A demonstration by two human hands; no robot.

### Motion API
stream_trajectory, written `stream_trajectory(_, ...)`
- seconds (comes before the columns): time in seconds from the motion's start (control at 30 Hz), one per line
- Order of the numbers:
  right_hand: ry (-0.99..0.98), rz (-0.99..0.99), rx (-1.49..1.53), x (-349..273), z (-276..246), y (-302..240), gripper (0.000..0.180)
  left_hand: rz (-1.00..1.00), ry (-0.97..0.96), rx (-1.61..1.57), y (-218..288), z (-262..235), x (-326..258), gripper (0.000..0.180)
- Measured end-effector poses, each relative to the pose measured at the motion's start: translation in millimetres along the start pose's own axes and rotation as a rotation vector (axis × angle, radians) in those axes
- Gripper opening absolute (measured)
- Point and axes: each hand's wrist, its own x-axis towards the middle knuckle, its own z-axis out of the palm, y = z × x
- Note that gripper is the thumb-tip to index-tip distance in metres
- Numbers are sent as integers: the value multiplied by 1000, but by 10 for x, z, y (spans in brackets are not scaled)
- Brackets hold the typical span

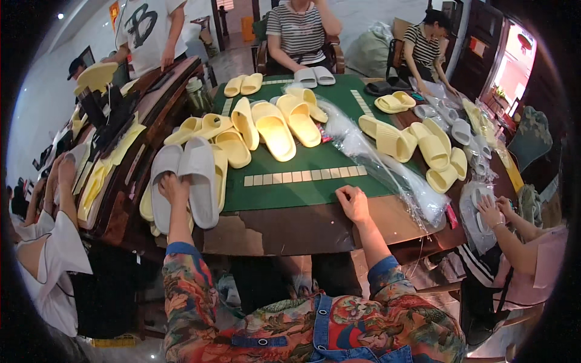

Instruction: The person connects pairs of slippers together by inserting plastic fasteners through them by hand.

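My left hand (174, 188) reaches into a pair of grey slippers (201, 181) at the table's near left, its fingers partly hidden in the foot openings as it grips them. The pair lies over pale yellow slippers (220, 184). My right hand (353, 204) rests loosely curled at the near edge of the green mat (266, 196), with nothing visible in it. Beyond it runs a row of small cream tiles (305, 176). Several yellow slippers, including an upright pair (273, 130), stand farther back.
Clear plastic wrapping (375, 157) stretches across the right half, beside more yellow slippers (431, 145). Co-workers sit around the table; one person's hands (493, 212) handle a bagged slipper at right. A bottle (198, 95) stands at the back left, near a dark wooden side table (130, 163).
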Motion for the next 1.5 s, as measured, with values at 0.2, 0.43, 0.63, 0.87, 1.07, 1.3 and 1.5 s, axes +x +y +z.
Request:
stream_trajectory(0.2,-40,61,11,18,-25,-28,14,52,-15,-110,-75,-159,-77,63)
stream_trajectory(0.43,-44,61,17,9,69,112,15,306,304,-360,367,-288,-1203,47)
stream_trajectory(0.63,-25,46,1,1,60,66,17,750,-221,-512,1612,-47,-2230,53)
stream_trajectory(0.87,89,290,454,-26,-17,132,20,748,-385,-380,1746,105,-2228,54)
stream_trajectory(1.07,410,297,591,49,-33,236,18,745,-369,-400,1708,129,-2242,54)
stream_trajectory(1.3,685,308,-22,499,-894,883,47,732,-366,-445,1696,147,-2225,54)
stream_trajectory(1.5,436,186,-390,1042,-1160,1543,69,690,-373,-515,1685,152,-2231,56)
